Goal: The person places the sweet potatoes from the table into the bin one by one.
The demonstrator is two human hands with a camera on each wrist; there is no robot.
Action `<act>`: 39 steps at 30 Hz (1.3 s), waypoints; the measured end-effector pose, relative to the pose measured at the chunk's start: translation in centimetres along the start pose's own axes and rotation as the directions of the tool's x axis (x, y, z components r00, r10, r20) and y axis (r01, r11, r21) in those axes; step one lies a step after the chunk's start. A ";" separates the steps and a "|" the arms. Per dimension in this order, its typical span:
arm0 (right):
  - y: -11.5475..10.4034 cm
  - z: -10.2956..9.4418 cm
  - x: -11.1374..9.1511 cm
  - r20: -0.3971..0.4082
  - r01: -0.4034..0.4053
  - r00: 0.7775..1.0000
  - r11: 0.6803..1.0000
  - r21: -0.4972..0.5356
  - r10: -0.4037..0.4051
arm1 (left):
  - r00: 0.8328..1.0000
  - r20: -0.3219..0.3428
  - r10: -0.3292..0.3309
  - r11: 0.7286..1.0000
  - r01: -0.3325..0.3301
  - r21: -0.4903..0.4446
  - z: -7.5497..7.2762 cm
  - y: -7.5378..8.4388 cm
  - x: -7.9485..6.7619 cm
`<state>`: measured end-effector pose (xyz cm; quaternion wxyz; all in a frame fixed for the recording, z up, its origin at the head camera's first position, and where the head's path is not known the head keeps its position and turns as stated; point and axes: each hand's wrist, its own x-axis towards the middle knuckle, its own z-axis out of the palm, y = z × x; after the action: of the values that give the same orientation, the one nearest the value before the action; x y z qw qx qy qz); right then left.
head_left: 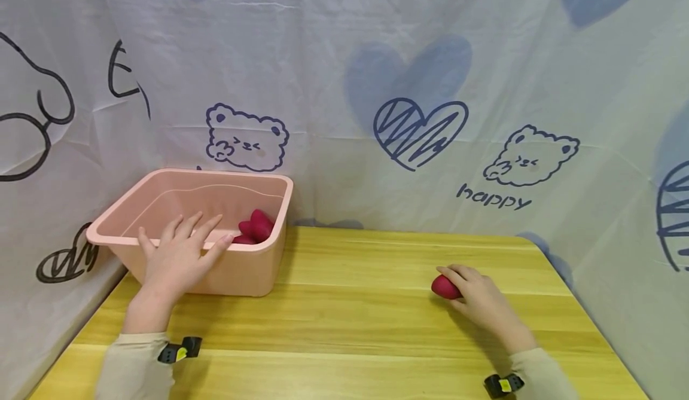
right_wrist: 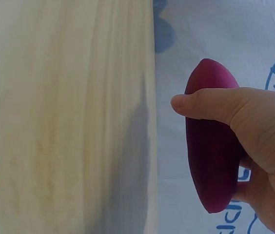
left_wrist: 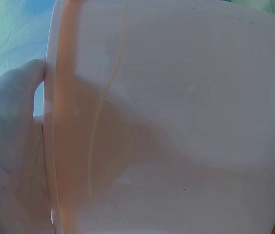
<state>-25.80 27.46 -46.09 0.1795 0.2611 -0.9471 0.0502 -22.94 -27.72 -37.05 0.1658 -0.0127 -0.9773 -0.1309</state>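
My right hand (head_left: 479, 298) grips a smooth purple-red sweet potato (head_left: 444, 287) over the right part of the table. In the right wrist view the sweet potato (right_wrist: 210, 156) tapers at both ends, and the thumb (right_wrist: 206, 105) lies across it. My left hand (head_left: 180, 259) rests at the front rim of a pink plastic bin (head_left: 237, 271), fingers spread and fairly straight over its opening. In the left wrist view the bin's wall (left_wrist: 191, 122) fills most of the picture. Several similar sweet potatoes (head_left: 261, 225) lie inside at the bin's right end, partly hidden by the rim.
The bin stands at the left of a yellow wood-grain table (head_left: 344, 328). A pale curtain (head_left: 334, 167) with printed hearts and bears hangs behind the table and along its sides. Each wrist wears a black strap (head_left: 180, 350).
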 end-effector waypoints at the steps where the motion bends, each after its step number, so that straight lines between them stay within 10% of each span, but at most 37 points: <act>1: -0.1 0.0 0.1 0.003 0.003 1.000 1.000 -0.001 -0.003 | 1.000 0.001 -0.001 1.000 0.001 -0.001 0.0 0.0 0.0; 39: -5.4 -0.3 6.6 -0.046 0.165 0.985 0.986 0.005 -0.165 | 1.000 0.000 -0.006 1.000 0.006 0.011 0.0 0.0 0.0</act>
<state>-28.20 19.76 -43.42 0.2033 0.3382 -0.9177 0.0454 -22.98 -27.69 -37.07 0.1657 -0.0089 -0.9780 -0.1262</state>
